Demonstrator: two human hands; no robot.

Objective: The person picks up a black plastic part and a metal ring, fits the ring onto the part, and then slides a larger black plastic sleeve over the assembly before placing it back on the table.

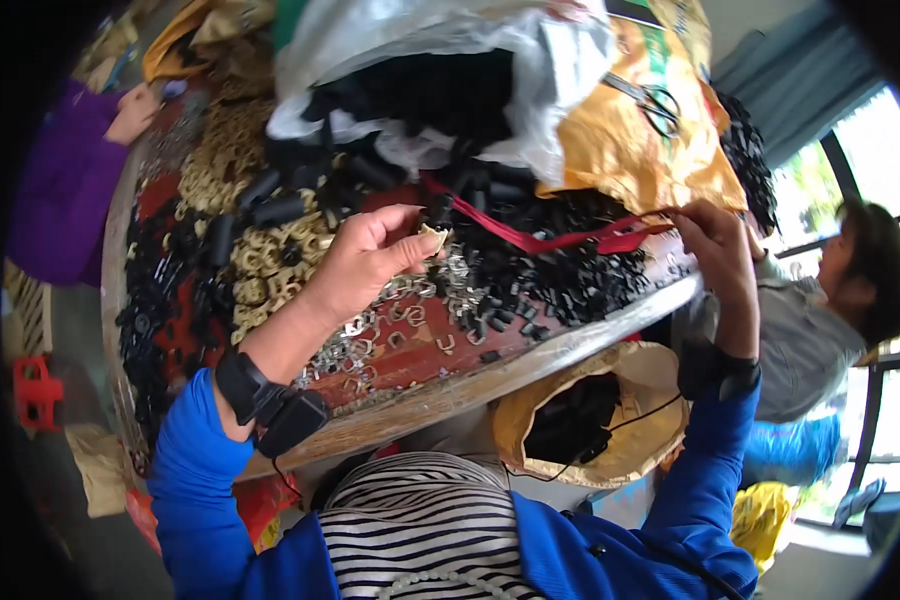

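A red fabric strap stretches between my two hands above the table. My left hand is closed, thumb and fingers pinching a small cream-coloured buckle piece. The strap's left end runs up beside these fingertips, with a small dark part there that I cannot make out. At the right, my right hand is closed on the strap's other end. Below the strap lies a heap of small black plastic pieces. Silver metal rings are scattered under my left hand, next to a pile of cream-coloured rings.
A white plastic bag of black straps stands at the back, beside an orange sack with scissors on it. Under the table's front edge stands an open yellow sack. People sit at left, in a purple sleeve, and right.
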